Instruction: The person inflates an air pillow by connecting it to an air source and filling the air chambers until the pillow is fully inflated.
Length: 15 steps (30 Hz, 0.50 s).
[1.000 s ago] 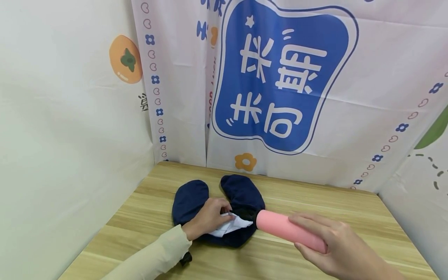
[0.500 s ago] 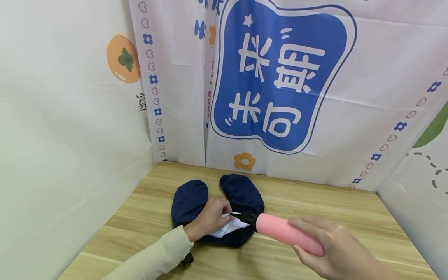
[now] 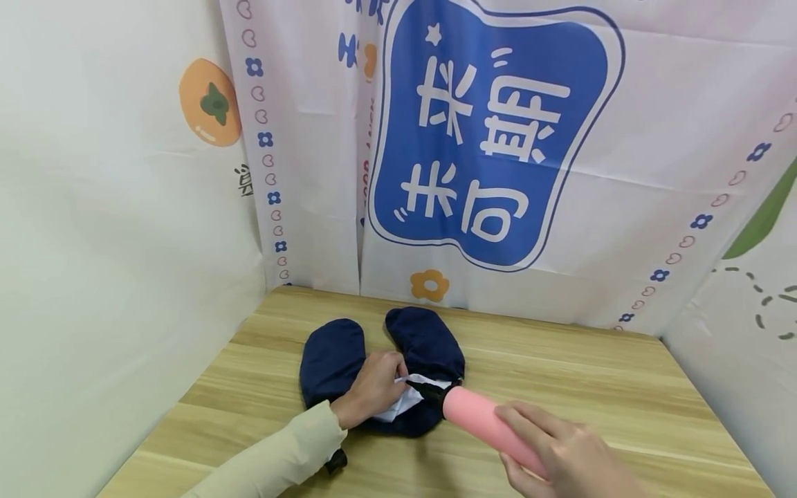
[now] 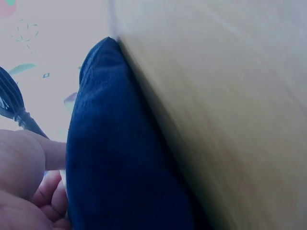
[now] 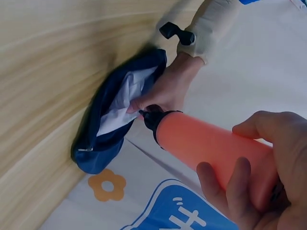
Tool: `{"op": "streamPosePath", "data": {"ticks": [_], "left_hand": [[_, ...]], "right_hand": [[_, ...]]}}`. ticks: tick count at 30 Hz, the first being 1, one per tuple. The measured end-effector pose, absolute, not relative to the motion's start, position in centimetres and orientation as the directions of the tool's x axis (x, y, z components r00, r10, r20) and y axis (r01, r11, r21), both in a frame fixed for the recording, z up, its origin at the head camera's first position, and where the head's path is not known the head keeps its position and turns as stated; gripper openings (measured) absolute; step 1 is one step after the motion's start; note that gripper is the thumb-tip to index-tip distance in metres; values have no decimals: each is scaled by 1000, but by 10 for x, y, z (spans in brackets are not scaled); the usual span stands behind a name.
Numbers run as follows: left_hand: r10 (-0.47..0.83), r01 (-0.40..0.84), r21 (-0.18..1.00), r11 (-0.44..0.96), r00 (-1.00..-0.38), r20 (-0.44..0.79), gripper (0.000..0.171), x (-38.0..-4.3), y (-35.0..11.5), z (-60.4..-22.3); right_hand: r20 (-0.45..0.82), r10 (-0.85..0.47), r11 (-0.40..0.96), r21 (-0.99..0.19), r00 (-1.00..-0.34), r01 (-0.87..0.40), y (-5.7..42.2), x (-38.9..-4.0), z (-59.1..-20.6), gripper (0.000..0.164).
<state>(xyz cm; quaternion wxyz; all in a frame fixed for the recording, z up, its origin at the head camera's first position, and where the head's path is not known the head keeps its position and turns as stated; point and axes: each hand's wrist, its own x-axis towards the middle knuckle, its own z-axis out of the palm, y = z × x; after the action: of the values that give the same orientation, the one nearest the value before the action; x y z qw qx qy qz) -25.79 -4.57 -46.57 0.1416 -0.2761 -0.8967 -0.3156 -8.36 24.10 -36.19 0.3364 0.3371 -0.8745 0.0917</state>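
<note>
We see the pink cylinder [image 3: 495, 425] slanting over the table [image 3: 560, 366], its long axis running from near right to far left. Its black nozzle [image 3: 429, 391] tapers and points left, with the tip at the fingertips of the left hand [image 3: 376, 384]. The right hand [image 3: 560, 453] curls its fingers and thumb round the cylinder's near right end. The left hand has its thumb and fingers drawn together, pinching the white lining [image 3: 394, 412]; whether it also grips the nozzle tip we cannot tell.

Under the left hand lies the navy pillow [image 3: 429, 339], a plump, soft U of smooth cloth on the table, its two rounded lobes pointing far and its curved base near. White, creased fabric shows through a slit in that base, where the right wrist view gives us a small metallic zip pull [image 5: 85, 149]. The tabletop has pale, streaked wood grain.
</note>
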Motion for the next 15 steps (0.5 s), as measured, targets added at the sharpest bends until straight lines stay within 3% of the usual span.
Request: {"op": "streamPosePath", "data": {"ticks": [2, 5, 13, 15], "left_hand": [[384, 569, 490, 660, -817, 430, 22, -257, -45, -466], [349, 533, 513, 673, -840, 415, 23, -256, -45, -467], [312, 485, 618, 619, -874, 374, 21, -266, -47, -474], [315, 480, 640, 601, -877, 362, 20, -265, -47, -467]], "right_hand": [[685, -516, 761, 92, -514, -643, 236, -84, -364, 38], [731, -514, 744, 119, -450, -657, 229, -86, -368, 55], [790, -547, 717, 270, -278, -642, 224, -90, -380, 51], [797, -544, 716, 277, -263, -641, 224, -90, -382, 50]]}}
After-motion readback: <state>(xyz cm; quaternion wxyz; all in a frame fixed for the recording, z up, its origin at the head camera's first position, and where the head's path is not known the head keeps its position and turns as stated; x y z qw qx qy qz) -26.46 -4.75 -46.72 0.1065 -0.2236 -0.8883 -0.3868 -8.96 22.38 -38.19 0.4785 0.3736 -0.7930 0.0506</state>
